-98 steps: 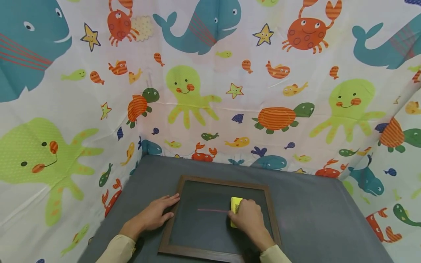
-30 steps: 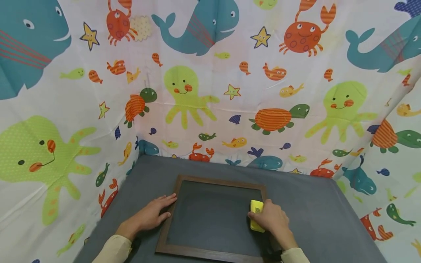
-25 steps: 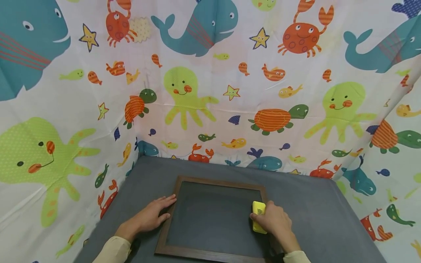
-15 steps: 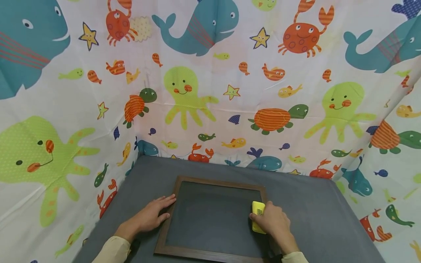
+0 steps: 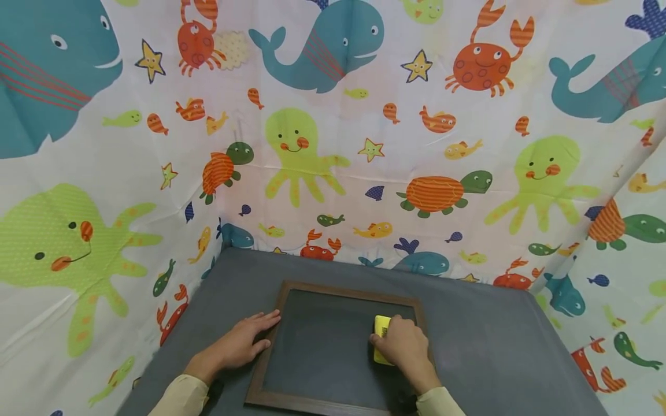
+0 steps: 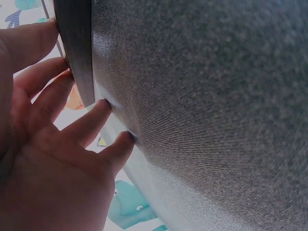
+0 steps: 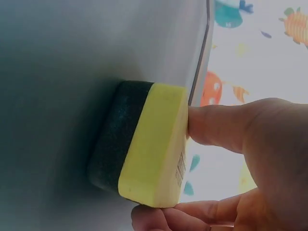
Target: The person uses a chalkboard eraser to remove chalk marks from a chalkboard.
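A dark chalkboard (image 5: 322,346) in a brown wooden frame lies on the grey-covered table. My right hand (image 5: 403,346) grips a yellow board eraser (image 5: 381,340) over the right part of the board. In the right wrist view the eraser (image 7: 154,144) shows a black felt side facing the board surface, with thumb and fingers at its opposite ends. My left hand (image 5: 239,345) rests at the frame's left side, fingers extended. Seen from the left wrist, fingertips of the left hand (image 6: 62,144) touch the frame (image 6: 79,48) and the grey cloth. No chalk line shows on the board.
Grey cloth (image 5: 484,352) covers the table around the board. A white curtain (image 5: 333,167) printed with sea animals hangs behind and along both sides. Cream sleeves (image 5: 179,396) cover both forearms.
The pink chalk line seen 3.3 s ago is gone. My right hand moved the eraser right to the frame's edge, then back left over the board. The left hand stays at the frame.
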`<state>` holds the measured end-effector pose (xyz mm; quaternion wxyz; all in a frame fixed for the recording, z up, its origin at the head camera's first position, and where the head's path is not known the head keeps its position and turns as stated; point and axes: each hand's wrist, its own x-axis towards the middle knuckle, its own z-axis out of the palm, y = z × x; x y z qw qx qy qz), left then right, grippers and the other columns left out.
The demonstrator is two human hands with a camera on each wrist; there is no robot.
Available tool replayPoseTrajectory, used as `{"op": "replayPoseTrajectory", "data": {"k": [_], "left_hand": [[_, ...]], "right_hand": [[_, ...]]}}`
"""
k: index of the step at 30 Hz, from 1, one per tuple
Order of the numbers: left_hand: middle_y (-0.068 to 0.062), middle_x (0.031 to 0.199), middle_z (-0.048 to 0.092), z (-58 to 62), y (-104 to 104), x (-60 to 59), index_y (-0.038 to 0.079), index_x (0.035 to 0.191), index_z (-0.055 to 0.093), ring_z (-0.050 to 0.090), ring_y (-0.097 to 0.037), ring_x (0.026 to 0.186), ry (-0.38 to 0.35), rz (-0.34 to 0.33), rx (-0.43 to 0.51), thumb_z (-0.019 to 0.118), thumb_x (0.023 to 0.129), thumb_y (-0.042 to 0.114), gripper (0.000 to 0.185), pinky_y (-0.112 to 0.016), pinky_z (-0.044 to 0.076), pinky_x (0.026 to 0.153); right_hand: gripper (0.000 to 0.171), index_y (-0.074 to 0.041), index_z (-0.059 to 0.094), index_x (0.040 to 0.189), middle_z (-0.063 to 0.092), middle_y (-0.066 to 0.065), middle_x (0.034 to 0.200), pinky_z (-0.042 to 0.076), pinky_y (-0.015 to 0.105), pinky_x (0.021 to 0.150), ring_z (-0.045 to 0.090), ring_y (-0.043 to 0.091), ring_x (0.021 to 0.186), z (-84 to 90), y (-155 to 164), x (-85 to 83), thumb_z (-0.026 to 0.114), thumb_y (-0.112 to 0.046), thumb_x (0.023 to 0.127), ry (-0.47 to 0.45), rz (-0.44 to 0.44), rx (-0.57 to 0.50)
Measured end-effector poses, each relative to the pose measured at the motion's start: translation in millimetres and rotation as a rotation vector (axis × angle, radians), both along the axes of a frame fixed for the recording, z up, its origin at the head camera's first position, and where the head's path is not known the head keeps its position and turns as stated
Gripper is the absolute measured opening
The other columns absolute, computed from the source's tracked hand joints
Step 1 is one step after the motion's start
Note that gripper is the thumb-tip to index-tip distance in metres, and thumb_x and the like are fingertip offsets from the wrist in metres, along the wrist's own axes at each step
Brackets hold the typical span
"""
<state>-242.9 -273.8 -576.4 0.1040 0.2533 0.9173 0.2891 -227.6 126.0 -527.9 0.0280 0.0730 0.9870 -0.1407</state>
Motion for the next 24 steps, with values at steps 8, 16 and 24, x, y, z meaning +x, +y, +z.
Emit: {"op": "replayPoseTrajectory", "data": {"k": [8,16,24], "left_hand": [[-0.013,0.177,0.038,0.9,-2,-1.5,0.006,0.167,0.047,0.032,-0.055,0.161,-0.009,0.000,0.010,0.069,0.109,0.015,0.063,-0.084,0.023,0.123],[-0.013,0.177,0.039,3.3,-3,-6.2,0.006,0.167,0.047,0.033,-0.055,0.160,0.022,-0.006,0.003,0.068,0.109,0.013,0.062,-0.082,0.025,0.124],[-0.013,0.177,0.039,2.4,-1,-3.6,0.006,0.167,0.047,0.033,-0.054,0.161,-0.016,0.010,0.022,0.068,0.109,0.014,0.062,-0.082,0.023,0.125]], "right_hand": [[0.062,0.004,0.067,0.110,0.059,0.010,0.076,0.055,0.042,0.054,0.058,0.026,0.062,-0.8,-61,-18.3,0.085,-0.051,0.088,0.026,0.071,0.003],[0.057,0.003,0.070,0.109,0.064,0.011,0.087,0.061,0.047,0.063,0.062,0.028,0.071,2.9,-109,-30.5,0.087,-0.048,0.090,0.063,0.182,0.004],[0.053,0.000,0.076,0.117,0.063,0.013,0.103,0.066,0.050,0.071,0.067,0.029,0.077,1.9,-148,-31.2,0.084,-0.047,0.095,0.051,0.379,0.094]]}}
